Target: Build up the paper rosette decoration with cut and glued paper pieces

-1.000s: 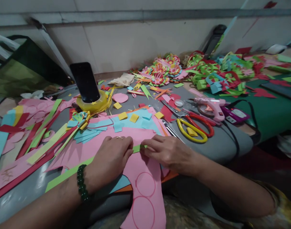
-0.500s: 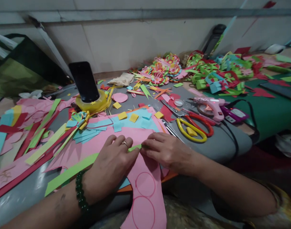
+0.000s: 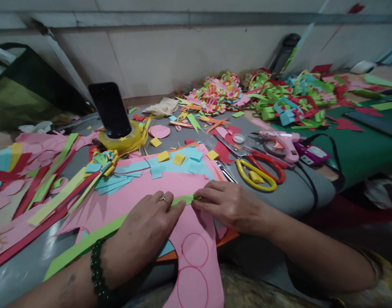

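A long light-green paper strip [image 3: 87, 241] runs from the lower left, passes under my left hand [image 3: 147, 224] and ends at my right hand [image 3: 230, 207]. My left hand, with a ring and a green bead bracelet, holds the strip down with its fingers closed over it. Thumb and fingers of my right hand pinch the strip's far end; the tip itself is hidden. Beneath both hands lies pink paper [image 3: 196, 222] with circles drawn in red, its lower part hanging over the table edge. Small blue paper pieces [image 3: 115, 183] lie just beyond.
Yellow- and red-handled scissors [image 3: 256, 175] and a pink glue gun [image 3: 287, 143] lie to the right. A phone [image 3: 110, 110] leans upright on a yellow tape roll [image 3: 125, 143]. Paper flowers [image 3: 220, 92] pile up at the back, and coloured strips [image 3: 48, 184] cover the left side.
My left hand has slid slightly left and down along the green strip, so more of it shows between my hands. My right hand keeps its pinch. The view has shifted a little.
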The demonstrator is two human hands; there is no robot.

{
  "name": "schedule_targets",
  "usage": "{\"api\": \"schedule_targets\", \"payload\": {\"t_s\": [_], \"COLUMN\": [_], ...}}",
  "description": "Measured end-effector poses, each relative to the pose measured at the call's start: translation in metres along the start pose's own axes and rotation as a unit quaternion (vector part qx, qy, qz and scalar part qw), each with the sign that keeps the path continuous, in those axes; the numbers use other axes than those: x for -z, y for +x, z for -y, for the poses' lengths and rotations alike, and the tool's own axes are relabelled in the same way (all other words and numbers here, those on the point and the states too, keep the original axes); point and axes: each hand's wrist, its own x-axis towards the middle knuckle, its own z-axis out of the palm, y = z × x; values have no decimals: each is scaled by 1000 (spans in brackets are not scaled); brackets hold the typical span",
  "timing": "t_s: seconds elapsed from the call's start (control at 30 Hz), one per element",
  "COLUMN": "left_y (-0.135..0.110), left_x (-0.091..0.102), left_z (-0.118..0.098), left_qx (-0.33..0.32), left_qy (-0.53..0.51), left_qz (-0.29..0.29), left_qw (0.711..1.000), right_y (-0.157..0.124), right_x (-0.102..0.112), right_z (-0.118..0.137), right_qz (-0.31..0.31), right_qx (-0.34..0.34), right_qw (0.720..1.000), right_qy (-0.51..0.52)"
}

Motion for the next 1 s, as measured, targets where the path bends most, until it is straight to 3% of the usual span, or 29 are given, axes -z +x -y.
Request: {"api": "schedule_targets", "payload": {"t_s": [0.43,0.7,1.0], "left_y": [0,10,17], "left_x": [-5,-2,1], "left_z": [6,7,3], "left_qx": [13,105,164], "left_qy": [-53,-170,-154], "left_qz": [-24,-45,-28], "left_qw": [998,979,974], "right_y": [-2,13,15], "right_x": [1,0,-8], "right_z": [-5,-2,-4], "right_qz": [-7,-34,-5], "right_qx": [-26,-161,-246], "right_qw": [999,968,926], "right_qy": [36,187,285]}}
